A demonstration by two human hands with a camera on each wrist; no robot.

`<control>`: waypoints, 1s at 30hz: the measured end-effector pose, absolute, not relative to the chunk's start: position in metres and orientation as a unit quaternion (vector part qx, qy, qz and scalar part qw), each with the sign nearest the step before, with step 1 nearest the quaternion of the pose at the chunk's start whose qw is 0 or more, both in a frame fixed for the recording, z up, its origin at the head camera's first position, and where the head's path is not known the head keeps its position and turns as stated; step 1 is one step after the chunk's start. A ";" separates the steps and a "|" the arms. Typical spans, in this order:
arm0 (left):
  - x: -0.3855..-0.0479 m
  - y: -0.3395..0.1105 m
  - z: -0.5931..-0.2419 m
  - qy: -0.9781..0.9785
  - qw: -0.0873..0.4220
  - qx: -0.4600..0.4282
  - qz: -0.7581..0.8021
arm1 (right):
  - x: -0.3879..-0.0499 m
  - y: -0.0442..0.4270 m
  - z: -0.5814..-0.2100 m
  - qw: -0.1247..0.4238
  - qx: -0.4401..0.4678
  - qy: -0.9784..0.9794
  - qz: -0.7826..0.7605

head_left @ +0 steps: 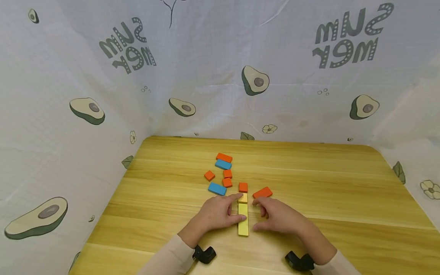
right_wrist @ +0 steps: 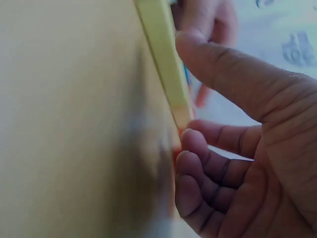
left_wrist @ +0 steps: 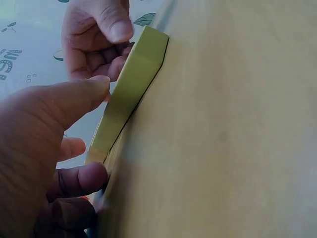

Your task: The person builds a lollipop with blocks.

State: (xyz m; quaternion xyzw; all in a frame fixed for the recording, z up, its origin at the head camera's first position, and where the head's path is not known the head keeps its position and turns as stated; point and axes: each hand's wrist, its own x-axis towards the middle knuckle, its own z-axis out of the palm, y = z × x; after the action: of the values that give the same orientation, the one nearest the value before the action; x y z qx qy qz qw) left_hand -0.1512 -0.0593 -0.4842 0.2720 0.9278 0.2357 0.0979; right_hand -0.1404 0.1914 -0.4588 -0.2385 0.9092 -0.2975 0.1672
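A long yellow block (head_left: 243,228) lies lengthwise on the table, with a small light-orange block (head_left: 243,199) against its far end. Beyond that sits a small red-orange block (head_left: 243,187). My left hand (head_left: 215,212) rests its index fingertip on the light-orange block and its thumb tip on the yellow block. On the other side, my right hand (head_left: 281,215) hovers just off the row, thumb and fingers spread apart with nothing between them. A longer red-orange block (head_left: 262,192) lies just past its fingertips, partly behind them. The left wrist view shows the yellow block (left_wrist: 133,82) between both hands.
Left of the row lie two blue blocks (head_left: 217,188), several small red-orange squares (head_left: 209,175) and a longer red-orange block (head_left: 224,157) farther back. The wooden table (head_left: 326,179) ends at a white patterned cloth (head_left: 213,76) at the back and sides.
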 end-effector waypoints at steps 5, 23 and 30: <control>-0.154 -0.060 -0.485 0.928 0.092 0.282 0.224 | -0.158 0.211 -0.451 0.141 -0.198 0.917 -0.318; -0.162 -0.055 -0.490 0.923 0.086 0.294 0.233 | -0.183 0.243 -0.480 0.137 -0.176 0.903 -0.367; -0.161 -0.055 -0.491 0.925 0.070 0.290 0.235 | -0.182 0.242 -0.480 0.118 -0.179 0.910 -0.356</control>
State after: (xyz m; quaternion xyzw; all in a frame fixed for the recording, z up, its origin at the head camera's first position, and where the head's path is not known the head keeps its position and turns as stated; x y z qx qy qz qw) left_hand -0.1607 -0.0547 -0.4911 0.2904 0.9250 0.2345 0.0704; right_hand -0.1817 0.2415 -0.4805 -0.1789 0.9097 -0.3558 0.1179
